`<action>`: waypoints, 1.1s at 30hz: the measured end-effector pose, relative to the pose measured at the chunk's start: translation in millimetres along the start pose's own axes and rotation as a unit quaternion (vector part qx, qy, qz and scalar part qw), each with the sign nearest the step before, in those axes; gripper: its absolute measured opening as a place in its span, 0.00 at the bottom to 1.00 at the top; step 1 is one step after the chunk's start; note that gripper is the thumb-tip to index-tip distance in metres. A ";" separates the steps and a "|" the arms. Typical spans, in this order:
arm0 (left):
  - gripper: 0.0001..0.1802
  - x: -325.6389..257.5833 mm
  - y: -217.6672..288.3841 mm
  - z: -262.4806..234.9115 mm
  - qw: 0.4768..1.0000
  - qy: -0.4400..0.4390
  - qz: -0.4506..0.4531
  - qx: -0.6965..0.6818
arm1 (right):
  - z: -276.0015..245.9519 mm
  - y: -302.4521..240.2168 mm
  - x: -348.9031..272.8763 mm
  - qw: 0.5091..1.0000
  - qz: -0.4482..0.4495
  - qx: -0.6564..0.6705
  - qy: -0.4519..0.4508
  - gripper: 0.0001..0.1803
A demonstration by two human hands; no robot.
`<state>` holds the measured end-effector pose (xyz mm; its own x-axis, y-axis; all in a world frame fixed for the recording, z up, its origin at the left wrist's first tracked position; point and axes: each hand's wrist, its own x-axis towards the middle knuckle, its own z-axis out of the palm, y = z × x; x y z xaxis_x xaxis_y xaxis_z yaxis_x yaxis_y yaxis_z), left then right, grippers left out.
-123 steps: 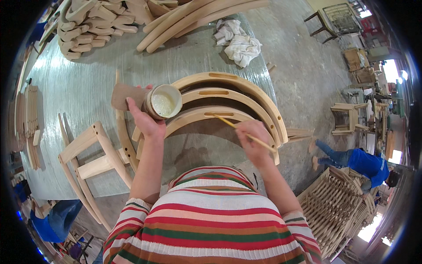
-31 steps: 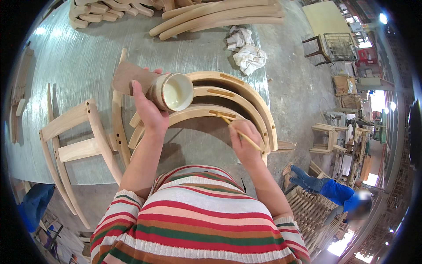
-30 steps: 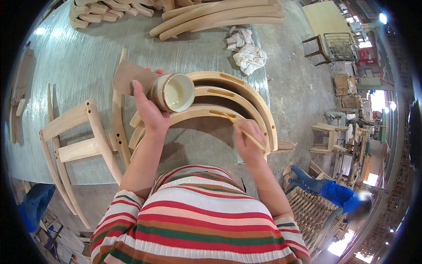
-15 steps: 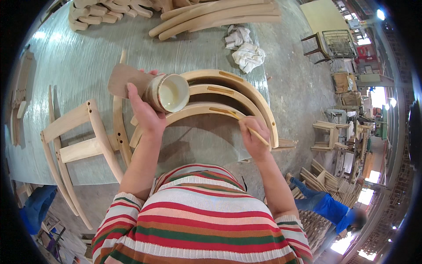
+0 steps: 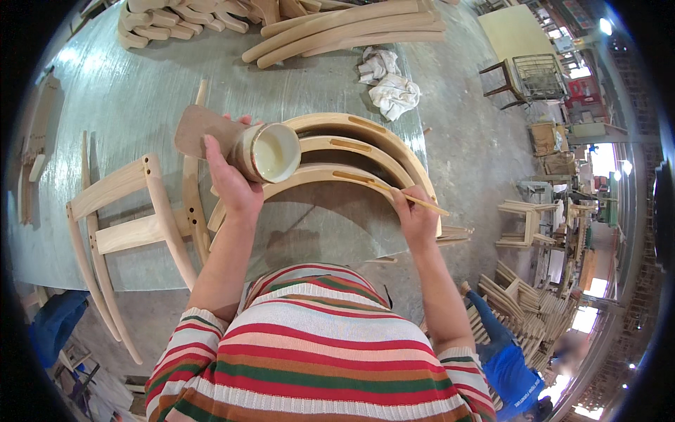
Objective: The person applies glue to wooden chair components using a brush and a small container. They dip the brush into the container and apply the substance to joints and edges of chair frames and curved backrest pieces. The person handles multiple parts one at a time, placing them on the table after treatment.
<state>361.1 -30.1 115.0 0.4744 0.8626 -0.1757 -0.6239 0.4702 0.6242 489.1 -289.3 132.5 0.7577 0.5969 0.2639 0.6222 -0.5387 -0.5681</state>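
My left hand [image 5: 235, 179] is wrapped round a cup [image 5: 287, 163] with whitish liquid inside. A flat brown piece [image 5: 198, 133] sticks out on the cup's left side; whether it is joined to the cup cannot be made out. My right hand [image 5: 419, 221] pinches a thin wooden stick [image 5: 430, 206]. Its far end lies at the slot in the nearest curved wooden part [image 5: 320, 171]. Behind that stand the middle curved part [image 5: 394, 160] and the outermost one [image 5: 401, 139], each with a similar slot in its top edge.
Left of me a wooden chair frame [image 5: 126, 234] leans at the table [image 5: 140, 81]. Crumpled white cloths [image 5: 395, 96] lie by the right edge. Long curved wooden pieces [image 5: 351, 32] and shaped pieces [image 5: 183, 17] are stacked at the back. A co-worker in blue [image 5: 512, 380] is at the lower right.
My right hand has shifted slightly right and down, and the stick now lies flatter, its tip still at the nearest slot. The co-worker at right has moved lower in view.
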 end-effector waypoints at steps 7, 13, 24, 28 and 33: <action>0.30 -14.7 3.6 7.3 1.000 0.005 0.009 0.026 | -35.9 -9.3 36.3 0.949 -0.215 -0.009 -0.231 0.04; 0.28 -27.9 0.5 30.2 0.998 0.031 -0.011 0.051 | -65.0 -4.5 56.1 0.871 -0.366 -0.062 -0.322 0.05; 0.16 39.6 -131.9 126.0 0.955 -0.089 -0.151 0.241 | -105.9 112.3 5.5 0.830 0.109 0.530 0.135 0.11; 0.17 61.4 -220.2 178.4 0.902 -0.187 -0.171 0.350 | -97.7 172.6 -25.4 0.629 0.120 0.746 0.185 0.11; 0.17 109.4 -287.7 171.4 0.812 -0.231 -0.173 0.507 | -82.1 210.6 -21.8 0.724 0.179 0.630 0.218 0.08</action>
<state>698.9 -103.0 46.7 0.8408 0.4399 -0.3155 0.3176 0.0712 0.9456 619.8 -464.6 71.1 0.9869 0.1607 -0.0107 -0.0941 0.5215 -0.8481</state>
